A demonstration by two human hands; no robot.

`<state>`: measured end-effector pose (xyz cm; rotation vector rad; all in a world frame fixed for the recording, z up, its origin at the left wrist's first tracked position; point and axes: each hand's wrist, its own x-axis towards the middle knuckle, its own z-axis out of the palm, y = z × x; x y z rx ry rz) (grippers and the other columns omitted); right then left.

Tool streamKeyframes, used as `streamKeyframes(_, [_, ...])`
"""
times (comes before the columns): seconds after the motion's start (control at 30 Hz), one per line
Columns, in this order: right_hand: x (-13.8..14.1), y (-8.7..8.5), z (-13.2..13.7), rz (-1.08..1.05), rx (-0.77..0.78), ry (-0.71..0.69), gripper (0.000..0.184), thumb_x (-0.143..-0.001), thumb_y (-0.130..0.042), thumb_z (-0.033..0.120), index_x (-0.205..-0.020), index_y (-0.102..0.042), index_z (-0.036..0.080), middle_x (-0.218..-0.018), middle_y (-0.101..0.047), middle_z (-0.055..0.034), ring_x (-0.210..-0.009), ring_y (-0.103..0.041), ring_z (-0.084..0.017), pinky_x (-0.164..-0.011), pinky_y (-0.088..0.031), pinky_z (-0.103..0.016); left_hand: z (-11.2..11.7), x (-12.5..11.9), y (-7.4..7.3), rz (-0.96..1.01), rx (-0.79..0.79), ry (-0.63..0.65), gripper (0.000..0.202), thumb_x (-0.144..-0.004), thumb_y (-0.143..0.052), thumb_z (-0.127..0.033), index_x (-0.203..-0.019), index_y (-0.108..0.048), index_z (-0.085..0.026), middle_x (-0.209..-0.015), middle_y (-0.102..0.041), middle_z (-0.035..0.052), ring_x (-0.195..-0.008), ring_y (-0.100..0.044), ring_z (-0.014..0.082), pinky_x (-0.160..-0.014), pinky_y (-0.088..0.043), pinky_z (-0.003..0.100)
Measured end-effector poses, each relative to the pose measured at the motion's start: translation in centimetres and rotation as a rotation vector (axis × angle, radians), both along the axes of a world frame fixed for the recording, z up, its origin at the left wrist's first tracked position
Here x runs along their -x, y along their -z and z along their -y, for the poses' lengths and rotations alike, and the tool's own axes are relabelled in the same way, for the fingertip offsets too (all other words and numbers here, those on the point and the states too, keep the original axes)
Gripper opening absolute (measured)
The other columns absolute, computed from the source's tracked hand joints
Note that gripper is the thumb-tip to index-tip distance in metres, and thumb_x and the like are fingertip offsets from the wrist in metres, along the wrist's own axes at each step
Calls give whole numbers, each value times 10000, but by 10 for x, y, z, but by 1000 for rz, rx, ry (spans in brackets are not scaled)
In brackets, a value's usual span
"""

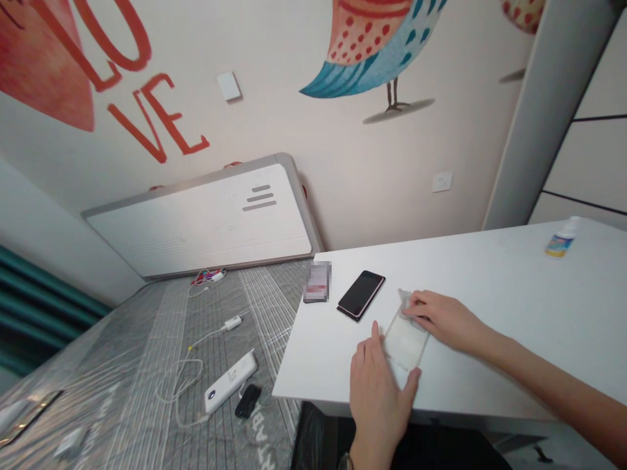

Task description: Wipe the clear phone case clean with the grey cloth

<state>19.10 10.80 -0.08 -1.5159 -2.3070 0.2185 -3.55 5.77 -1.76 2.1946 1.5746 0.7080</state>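
Note:
On the white table [490,294] lies a clear plastic phone case [405,334], held at both ends. My left hand [379,385] grips its near end between thumb and fingers at the table's front edge. My right hand [443,316] rests on its far end with the fingers pressed on the plastic. A black smartphone [361,294] lies face up just left of the case, touching neither hand. A small card or box [317,281], blurred, lies at the table's left corner.
A small bottle [561,238] stands at the table's far right. To the left is a bed with a grey striped mattress [147,365] carrying a white power bank [230,382], white cables, a charger and a small black object [247,400]. A white headboard leans against the wall.

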Motion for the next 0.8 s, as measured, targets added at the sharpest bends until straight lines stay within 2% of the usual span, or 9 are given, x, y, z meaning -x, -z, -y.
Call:
streamKeyframes(0.1, [8,-4,1,-45,68,-178,273,-1017,-555,283,-1190,-764,310,-1175,-691,-64,-1057,-646,-225,-919,-503,-355,-1,0,-1,-6,-6,10,947,-855,-774,-375,-1620,-256,-168,-1386,-597,131,-1290,-537,298,-1124,-423,422])
streamKeyframes(0.13, [9,-5,0,-53,81,-174,261,-1007,-570,274,-1180,-763,306,-1171,-698,-61,-1063,-646,-230,-927,-495,-360,-1,0,-1,-11,-11,11,948,-853,-776,-377,-1619,-259,-165,-1384,-599,134,-1287,-540,298,-1122,-424,419])
streamKeyframes(0.27, [9,-6,-5,-73,83,7,220,-979,-565,206,-1122,-732,208,-1101,-717,-98,-1005,-651,-261,-895,-492,-393,-1,-1,-2,-23,-17,-3,957,-849,-776,-380,-1621,-251,-167,-1376,-605,139,-1268,-555,300,-1101,-437,418])
streamKeyframes(0.37, [15,-7,-1,-95,113,-95,160,-986,-603,278,-1079,-726,232,-1111,-711,-64,-1034,-647,-229,-928,-494,-359,-1,-1,-2,-10,-1,-1,962,-836,-789,-383,-1613,-266,-166,-1369,-606,134,-1270,-549,299,-1114,-422,427])
streamKeyframes(0.43, [20,-8,4,-120,126,-186,163,-984,-630,331,-1080,-747,273,-1205,-686,-48,-1136,-619,-226,-993,-477,-358,-2,0,-2,2,9,1,956,-831,-792,-375,-1607,-276,-163,-1361,-606,128,-1269,-544,294,-1121,-413,428])
streamKeyframes(0.53, [23,-12,10,-160,157,-209,186,-979,-633,310,-1098,-776,308,-1324,-625,-51,-1235,-576,-245,-1048,-455,-387,-3,-2,-2,8,10,1,947,-827,-786,-357,-1604,-281,-163,-1345,-604,120,-1257,-541,292,-1110,-416,428])
streamKeyframes(0.7, [32,-11,19,-221,224,-257,253,-1015,-557,303,-1153,-768,295,-1331,-596,-68,-1181,-609,-228,-1027,-468,-369,-5,-14,-3,-52,-53,-17,863,-838,-711,-290,-1585,-320,-108,-1242,-622,131,-1164,-557,308,-1028,-447,458])
streamKeyframes(0.8, [30,-9,18,-226,212,-265,263,-994,-522,224,-1081,-766,270,-1229,-629,-64,-1093,-634,-208,-975,-481,-349,-5,-20,-3,-74,-104,-25,850,-828,-679,-269,-1575,-326,-70,-1199,-623,138,-1127,-556,310,-1010,-451,469])
